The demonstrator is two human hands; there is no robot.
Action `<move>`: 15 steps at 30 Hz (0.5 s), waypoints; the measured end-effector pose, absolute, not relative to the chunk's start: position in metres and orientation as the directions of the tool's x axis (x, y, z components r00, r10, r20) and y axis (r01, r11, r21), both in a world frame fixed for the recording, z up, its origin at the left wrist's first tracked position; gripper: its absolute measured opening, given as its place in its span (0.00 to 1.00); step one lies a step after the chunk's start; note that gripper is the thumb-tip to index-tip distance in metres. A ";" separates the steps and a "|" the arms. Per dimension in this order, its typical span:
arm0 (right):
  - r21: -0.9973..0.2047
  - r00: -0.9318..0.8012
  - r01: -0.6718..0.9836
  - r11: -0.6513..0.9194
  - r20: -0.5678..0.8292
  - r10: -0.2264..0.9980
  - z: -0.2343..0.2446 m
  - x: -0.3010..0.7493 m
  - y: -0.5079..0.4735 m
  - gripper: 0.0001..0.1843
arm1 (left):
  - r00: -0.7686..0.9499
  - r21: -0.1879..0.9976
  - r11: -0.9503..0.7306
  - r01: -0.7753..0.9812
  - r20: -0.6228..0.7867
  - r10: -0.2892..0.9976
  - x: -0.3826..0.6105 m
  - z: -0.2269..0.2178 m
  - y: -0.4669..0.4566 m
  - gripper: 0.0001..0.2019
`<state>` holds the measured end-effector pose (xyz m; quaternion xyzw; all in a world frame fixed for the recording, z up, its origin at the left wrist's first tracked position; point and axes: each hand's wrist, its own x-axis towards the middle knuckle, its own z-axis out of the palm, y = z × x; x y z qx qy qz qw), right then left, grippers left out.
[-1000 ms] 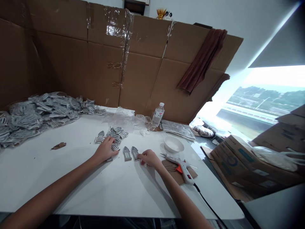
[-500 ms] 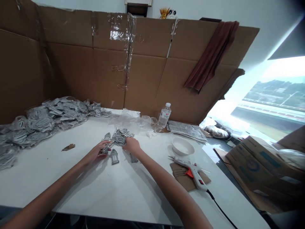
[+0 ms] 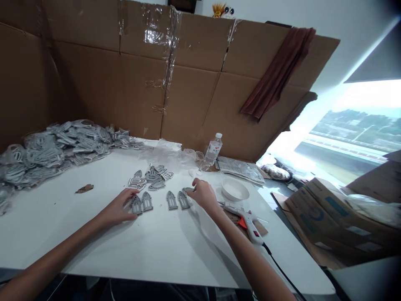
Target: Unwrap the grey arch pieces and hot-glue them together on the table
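My left hand [image 3: 120, 205] is low on the white table, thumb and fingers around the ends of a flat grey arched window-shaped piece [image 3: 137, 205]. Right beside that lies a second arched piece [image 3: 147, 201]. My right hand [image 3: 203, 193] pinches another grey arched piece [image 3: 187, 190], mostly hidden by the fingers. Just left of it are two more arched pieces, one [image 3: 171, 200] upright in my view and one [image 3: 184, 200] slightly tilted. Behind them sits a small loose pile of grey pieces [image 3: 156, 177].
A large heap of bagged grey pieces [image 3: 72, 142] fills the left back. To the right stand a white bowl [image 3: 234, 190], a hot glue gun [image 3: 247, 219] on cardboard, and a water bottle [image 3: 214, 149]. Cardboard walls [image 3: 194, 96] rise behind. A brown scrap [image 3: 84, 189] lies left.
My right hand has moved from the small pile to the right, with a piece. More arched pieces now lie in a row. My left hand has come nearer, down beside the row's left end.
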<state>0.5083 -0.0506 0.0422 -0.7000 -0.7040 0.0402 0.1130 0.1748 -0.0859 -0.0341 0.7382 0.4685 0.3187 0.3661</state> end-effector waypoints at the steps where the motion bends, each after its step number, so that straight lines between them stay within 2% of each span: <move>1: -0.193 0.022 0.981 -0.002 0.100 0.995 0.038 0.514 -0.058 0.14 | 0.364 0.839 -0.284 0.464 0.112 0.925 0.176 -0.035 -0.085 0.34; 7: -0.180 0.009 0.984 -0.003 0.032 0.999 0.014 0.520 -0.080 0.19 | 0.440 0.819 -0.320 0.476 0.093 0.893 0.183 -0.039 -0.070 0.38; 15: -0.184 -0.127 0.978 0.100 -0.144 0.981 0.027 0.510 -0.078 0.19 | 0.606 0.736 -0.433 0.521 0.038 0.795 0.185 -0.014 -0.053 0.34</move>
